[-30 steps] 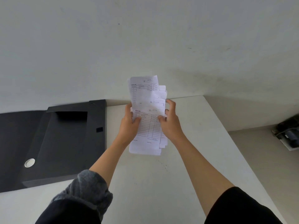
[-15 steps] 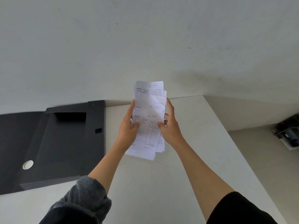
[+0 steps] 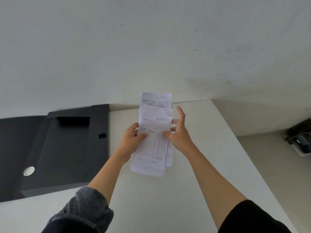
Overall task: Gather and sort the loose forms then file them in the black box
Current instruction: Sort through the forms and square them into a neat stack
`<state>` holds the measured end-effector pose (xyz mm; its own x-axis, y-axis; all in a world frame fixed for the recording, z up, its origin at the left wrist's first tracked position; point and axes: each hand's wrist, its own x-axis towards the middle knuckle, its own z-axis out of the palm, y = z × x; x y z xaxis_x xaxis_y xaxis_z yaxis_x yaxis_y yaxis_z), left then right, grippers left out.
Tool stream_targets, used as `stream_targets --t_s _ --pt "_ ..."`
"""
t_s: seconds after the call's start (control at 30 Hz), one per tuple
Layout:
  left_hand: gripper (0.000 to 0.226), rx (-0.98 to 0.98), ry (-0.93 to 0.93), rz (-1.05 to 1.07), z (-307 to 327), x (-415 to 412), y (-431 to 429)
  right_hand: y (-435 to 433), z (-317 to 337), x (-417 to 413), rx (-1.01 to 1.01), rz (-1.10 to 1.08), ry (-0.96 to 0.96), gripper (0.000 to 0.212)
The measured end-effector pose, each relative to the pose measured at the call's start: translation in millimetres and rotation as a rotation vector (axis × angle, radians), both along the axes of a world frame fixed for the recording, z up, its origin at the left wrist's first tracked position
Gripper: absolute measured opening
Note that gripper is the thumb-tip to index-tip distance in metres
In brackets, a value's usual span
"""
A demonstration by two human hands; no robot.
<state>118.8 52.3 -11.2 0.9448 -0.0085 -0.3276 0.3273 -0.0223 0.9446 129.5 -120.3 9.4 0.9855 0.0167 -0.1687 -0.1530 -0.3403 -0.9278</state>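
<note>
A fanned stack of white printed forms [image 3: 152,148] is held upright above the white table [image 3: 193,174]. My left hand [image 3: 132,140] grips the stack's left edge, thumb on the front sheet. At the right edge is my right hand [image 3: 178,133]: its thumb presses the front sheet, its lower fingers reach behind the stack, and its upper fingers stretch upward off the paper. The black box [image 3: 67,148] lies open on the table to the left of the hands, with nothing visible inside.
A white round button [image 3: 29,171] sits on the box's opened flap at the far left. The white wall [image 3: 151,47] runs close behind the table. Off the table's right edge, a dark device [image 3: 301,140] lies on the floor.
The stack has tilted slightly and shifted up. My right hand's fingers have spread and loosened on the right edge. My left hand keeps its grip.
</note>
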Motion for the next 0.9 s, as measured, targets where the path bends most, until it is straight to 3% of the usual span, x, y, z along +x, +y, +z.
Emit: stream_targets --t_s 0.07,0.2,0.3,0.43,0.57,0.9 --pt "0.023 -0.019 -0.004 -0.013 -3 -2 1 3 5 2 -0.147 -0.066 -0.174 0.097" --pt "0.025 -0.003 -0.027 -0.044 -9 -5 -1 8 25 18 -0.518 -0.045 -0.466 0.078" --pt "0.023 -0.015 0.003 -0.068 -9 -7 -1 9 35 32 -0.647 0.045 -0.459 0.059" --pt "0.025 -0.057 0.043 -0.136 -13 -9 4 3 33 42 -0.727 0.123 -0.3 0.039" --pt "0.023 -0.105 0.1 -0.143 -20 -13 9 -6 28 47 -0.561 0.082 -0.123 0.028" --pt "0.029 -0.234 0.269 -0.107 -43 -29 7 -15 0 36 -0.257 0.022 0.121 0.033"
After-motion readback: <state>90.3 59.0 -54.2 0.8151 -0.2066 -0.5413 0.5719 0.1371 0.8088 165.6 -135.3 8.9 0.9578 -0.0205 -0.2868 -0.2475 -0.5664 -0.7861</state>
